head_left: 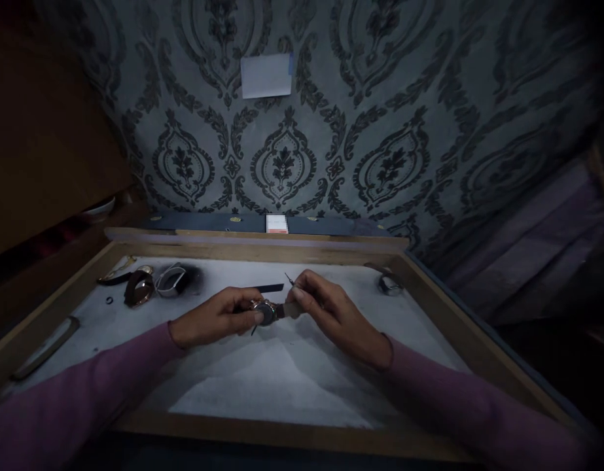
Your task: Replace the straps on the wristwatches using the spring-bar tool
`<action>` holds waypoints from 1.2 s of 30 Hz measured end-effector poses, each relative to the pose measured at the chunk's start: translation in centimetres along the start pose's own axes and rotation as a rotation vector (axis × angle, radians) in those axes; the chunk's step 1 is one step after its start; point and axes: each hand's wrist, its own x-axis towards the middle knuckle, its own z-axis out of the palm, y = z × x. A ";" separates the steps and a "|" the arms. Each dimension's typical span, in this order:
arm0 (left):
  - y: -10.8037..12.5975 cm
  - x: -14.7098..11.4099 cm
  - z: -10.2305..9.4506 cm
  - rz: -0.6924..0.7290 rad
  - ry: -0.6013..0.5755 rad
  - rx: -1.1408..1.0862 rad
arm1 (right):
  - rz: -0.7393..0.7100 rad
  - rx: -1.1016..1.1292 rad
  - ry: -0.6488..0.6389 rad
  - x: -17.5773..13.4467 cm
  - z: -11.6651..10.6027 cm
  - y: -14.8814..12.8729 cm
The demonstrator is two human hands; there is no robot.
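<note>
A wristwatch (266, 313) with a round dark dial and gold-toned case is gripped between the thumb and fingers of my left hand (222, 316). Its brown strap (288, 310) runs toward my right hand (326, 310), whose pinched fingers are at the strap's end. From those fingers a thin pointed tool (288, 279) sticks up and to the left; its exact kind is unclear. Behind the watch, a dark flat strap piece (271, 288) lies on the white surface (262, 386), partly hidden by my left hand.
A wooden rim (262, 422) frames the white surface. Several watches, including a brown-strapped watch (139, 288) and a silver one (170, 280), lie at the left. A curved band (46, 350) is nearer me. Another watch (389, 282) rests at the back right. Small cards (277, 224) stand behind the rim.
</note>
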 end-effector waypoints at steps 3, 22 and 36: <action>-0.2 0.0 -0.1 -0.048 -0.012 -0.054 | 0.022 0.046 0.004 -0.1 0.1 0.2; -1.5 0.1 0.2 0.113 0.201 0.256 | 0.087 0.013 -0.018 -0.2 0.2 -0.4; -0.2 0.0 0.1 -0.213 0.180 -0.307 | -0.041 0.022 -0.003 -0.8 0.7 -1.1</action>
